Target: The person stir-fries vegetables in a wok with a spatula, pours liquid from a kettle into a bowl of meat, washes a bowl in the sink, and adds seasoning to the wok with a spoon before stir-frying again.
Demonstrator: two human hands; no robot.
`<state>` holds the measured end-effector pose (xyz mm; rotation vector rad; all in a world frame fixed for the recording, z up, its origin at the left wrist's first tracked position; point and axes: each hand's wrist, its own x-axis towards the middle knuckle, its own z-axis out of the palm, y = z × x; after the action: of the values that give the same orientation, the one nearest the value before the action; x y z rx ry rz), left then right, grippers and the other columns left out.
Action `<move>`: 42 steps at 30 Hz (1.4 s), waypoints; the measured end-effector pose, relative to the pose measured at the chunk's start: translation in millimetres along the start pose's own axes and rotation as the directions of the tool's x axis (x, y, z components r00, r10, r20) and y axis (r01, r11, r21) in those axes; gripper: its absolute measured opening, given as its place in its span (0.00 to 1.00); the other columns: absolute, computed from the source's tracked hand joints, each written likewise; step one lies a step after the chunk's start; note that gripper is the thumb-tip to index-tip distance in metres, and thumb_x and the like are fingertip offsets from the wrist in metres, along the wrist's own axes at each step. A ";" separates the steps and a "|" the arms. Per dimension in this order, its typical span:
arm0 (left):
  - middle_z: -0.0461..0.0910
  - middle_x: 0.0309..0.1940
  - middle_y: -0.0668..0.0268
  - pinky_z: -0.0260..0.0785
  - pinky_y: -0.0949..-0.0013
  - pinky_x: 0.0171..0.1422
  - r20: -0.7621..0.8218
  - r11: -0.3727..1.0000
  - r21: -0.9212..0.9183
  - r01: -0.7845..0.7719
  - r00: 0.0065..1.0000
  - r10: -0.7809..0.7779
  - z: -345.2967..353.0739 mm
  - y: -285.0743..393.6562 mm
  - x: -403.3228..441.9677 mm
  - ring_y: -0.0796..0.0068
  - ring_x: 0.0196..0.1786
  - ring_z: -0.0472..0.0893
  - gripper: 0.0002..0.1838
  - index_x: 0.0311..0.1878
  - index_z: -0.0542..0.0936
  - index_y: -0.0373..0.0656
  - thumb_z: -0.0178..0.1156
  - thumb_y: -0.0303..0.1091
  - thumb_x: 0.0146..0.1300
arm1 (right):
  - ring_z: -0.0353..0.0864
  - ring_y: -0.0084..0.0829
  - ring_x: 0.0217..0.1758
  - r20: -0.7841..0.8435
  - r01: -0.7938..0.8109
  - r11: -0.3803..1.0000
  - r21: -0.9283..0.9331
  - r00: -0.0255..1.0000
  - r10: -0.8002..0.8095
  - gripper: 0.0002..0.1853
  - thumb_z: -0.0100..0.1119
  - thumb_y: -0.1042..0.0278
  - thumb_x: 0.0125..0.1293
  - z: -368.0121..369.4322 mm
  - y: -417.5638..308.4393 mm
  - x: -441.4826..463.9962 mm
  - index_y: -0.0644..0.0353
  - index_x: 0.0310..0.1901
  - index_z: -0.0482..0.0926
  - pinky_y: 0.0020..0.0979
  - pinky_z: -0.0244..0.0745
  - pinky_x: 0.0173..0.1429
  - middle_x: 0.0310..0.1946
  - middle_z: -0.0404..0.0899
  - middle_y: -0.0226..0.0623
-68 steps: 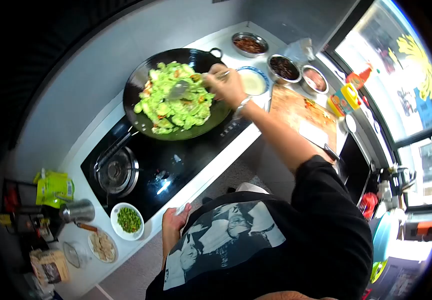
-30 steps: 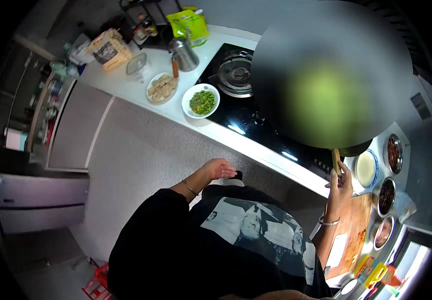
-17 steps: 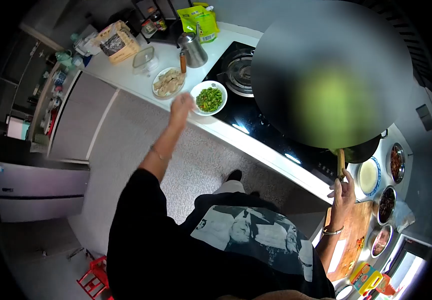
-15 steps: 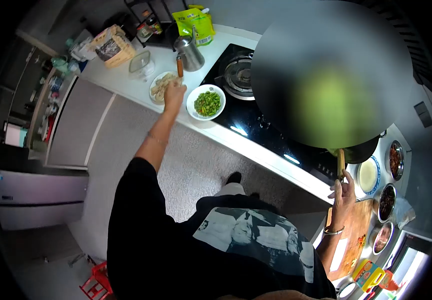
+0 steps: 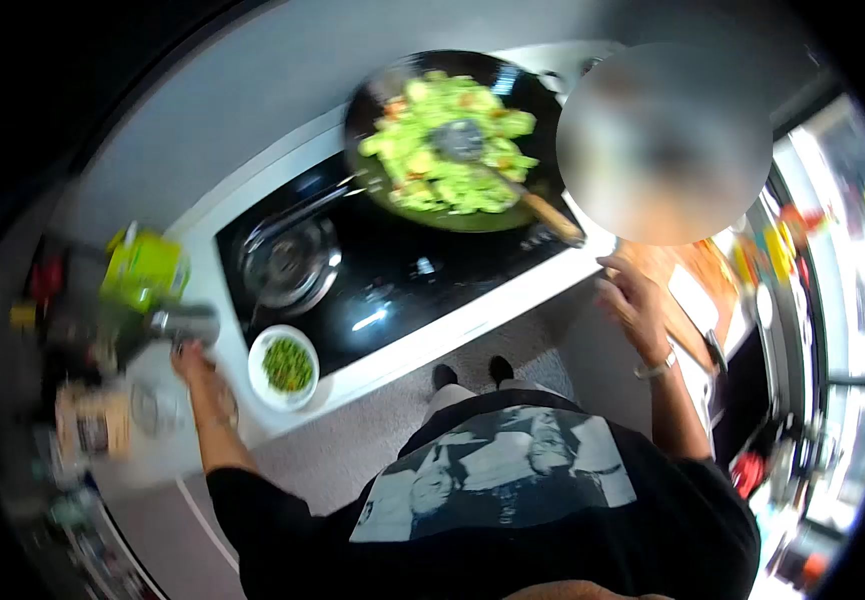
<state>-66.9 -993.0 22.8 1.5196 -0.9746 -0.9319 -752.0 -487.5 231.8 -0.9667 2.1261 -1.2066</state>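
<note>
My left hand (image 5: 190, 362) is closed at the handle side of a metal jug (image 5: 184, 324) on the counter's left; motion blurs both. A white bowl of chopped greens (image 5: 287, 366) stands right of that hand. In the black wok (image 5: 362, 130) lie pale green vegetable slices (image 5: 422, 160) with reddish bits. A spatula with a wooden handle (image 5: 552, 218) rests in the wok, its metal head on the vegetables. My right hand (image 5: 634, 305) is just off the handle's end, fingers apart and holding nothing. A plate (image 5: 227, 400) is partly hidden behind my left forearm.
The black glass hob (image 5: 402, 290) has a second burner (image 5: 292, 265) left of the wok. A yellow-green pouch (image 5: 144, 268), a clear container (image 5: 155, 408) and a paper package (image 5: 92, 422) stand at left. A cutting board (image 5: 677, 270) with a knife (image 5: 715, 352) is at right.
My right hand has let go of the spatula handle. My left hand has moved from just below the jug's handle onto it. The view has turned, bringing the wok's contents into sight.
</note>
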 end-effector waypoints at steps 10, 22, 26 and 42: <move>0.71 0.22 0.67 0.65 0.72 0.29 0.071 0.980 0.077 -0.186 0.981 0.181 10.8 139.1 -107.1 0.75 0.24 0.70 0.08 0.38 0.69 0.40 0.55 0.30 0.58 | 0.75 0.19 0.20 0.055 -0.091 0.996 -0.020 0.994 0.092 0.10 0.52 0.71 0.65 -41.9 11.5 -24.7 0.64 0.45 0.78 0.20 0.72 0.23 0.21 0.75 0.31; 0.72 0.26 0.67 0.64 0.73 0.25 0.565 0.979 0.070 -0.191 0.817 0.119 46.1 364.8 -329.2 0.79 0.21 0.69 0.17 0.50 0.68 0.36 0.53 0.29 0.57 | 0.78 0.27 0.22 0.161 -0.040 0.999 -0.011 0.986 0.041 0.10 0.52 0.71 0.63 -98.3 86.3 -53.0 0.67 0.41 0.79 0.27 0.74 0.29 0.23 0.78 0.38; 0.71 0.26 0.66 0.63 0.71 0.27 0.592 0.979 -0.032 -0.202 0.785 0.182 143.8 410.7 -439.5 0.77 0.22 0.67 0.15 0.48 0.70 0.37 0.55 0.33 0.60 | 0.81 0.33 0.24 0.328 0.041 0.999 -0.020 0.944 -0.032 0.10 0.52 0.67 0.62 -138.8 133.1 -63.7 0.64 0.37 0.79 0.33 0.76 0.36 0.27 0.80 0.43; 0.69 0.15 0.69 0.59 0.74 0.21 0.958 0.948 0.171 -0.268 0.268 -0.098 546.9 435.0 -712.5 0.79 0.15 0.67 0.29 0.36 0.74 0.40 0.46 0.63 0.64 | 0.79 0.25 0.19 0.200 -0.343 0.890 0.301 0.935 0.293 0.10 0.49 0.70 0.65 -287.5 257.6 -157.1 0.67 0.38 0.78 0.25 0.75 0.23 0.18 0.76 0.37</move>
<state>-878.8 -572.4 422.6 0.9501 -2.1692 -1.7746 -945.1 -126.0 156.2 -0.5144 1.7986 -1.2280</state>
